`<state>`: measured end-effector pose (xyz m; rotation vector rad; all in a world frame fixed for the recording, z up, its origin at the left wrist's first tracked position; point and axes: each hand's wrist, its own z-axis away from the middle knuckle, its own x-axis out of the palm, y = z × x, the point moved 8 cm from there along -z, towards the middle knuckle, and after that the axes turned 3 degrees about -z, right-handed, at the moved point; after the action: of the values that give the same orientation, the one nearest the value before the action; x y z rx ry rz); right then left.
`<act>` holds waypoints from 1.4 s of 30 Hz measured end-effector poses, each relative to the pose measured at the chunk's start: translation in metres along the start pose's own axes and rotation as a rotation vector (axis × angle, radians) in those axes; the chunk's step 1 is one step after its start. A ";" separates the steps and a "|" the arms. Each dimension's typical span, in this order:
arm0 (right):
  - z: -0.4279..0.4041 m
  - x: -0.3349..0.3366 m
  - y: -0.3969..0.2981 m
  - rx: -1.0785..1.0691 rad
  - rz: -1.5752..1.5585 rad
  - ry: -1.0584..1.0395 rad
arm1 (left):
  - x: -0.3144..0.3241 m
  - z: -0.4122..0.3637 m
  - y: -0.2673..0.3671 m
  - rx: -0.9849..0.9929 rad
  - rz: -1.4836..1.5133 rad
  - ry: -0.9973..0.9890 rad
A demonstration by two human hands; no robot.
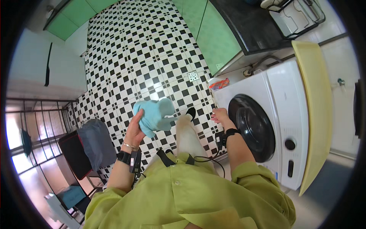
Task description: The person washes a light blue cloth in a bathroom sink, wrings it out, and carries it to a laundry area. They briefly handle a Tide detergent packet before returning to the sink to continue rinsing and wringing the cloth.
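Note:
My left hand [135, 127] holds a light blue cloth item [153, 116], bunched up, with the thumb over its near side; its loose parts hang to the right. The floor shows beneath it. My right hand [220, 115] has nothing visible in it, its fingers loosely curled, just left of the round dark door [251, 128] of a white front-loading washing machine [288, 114]. Whether the hand touches the machine cannot be told. Both wrists wear black straps with small devices and cables.
A yellow board [314, 114] lies along the machine's top. Green cabinets [216, 43] carry a black countertop [246, 25] with a wire dish rack [297, 17]. An orange-red packet [219, 84] lies beside the machine. A grey-covered object [97, 143] stands at left near a metal grille [43, 128].

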<state>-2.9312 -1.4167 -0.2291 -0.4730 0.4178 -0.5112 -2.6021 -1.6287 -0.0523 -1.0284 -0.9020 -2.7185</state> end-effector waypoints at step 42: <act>-0.069 0.027 -0.201 -0.666 0.632 0.107 | -0.011 -0.244 0.031 -0.141 0.006 0.119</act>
<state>-3.0170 -1.6088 -0.1868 -0.9098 0.8090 0.2366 -2.7250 -1.7923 -0.1898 -0.8772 -0.6959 -2.8376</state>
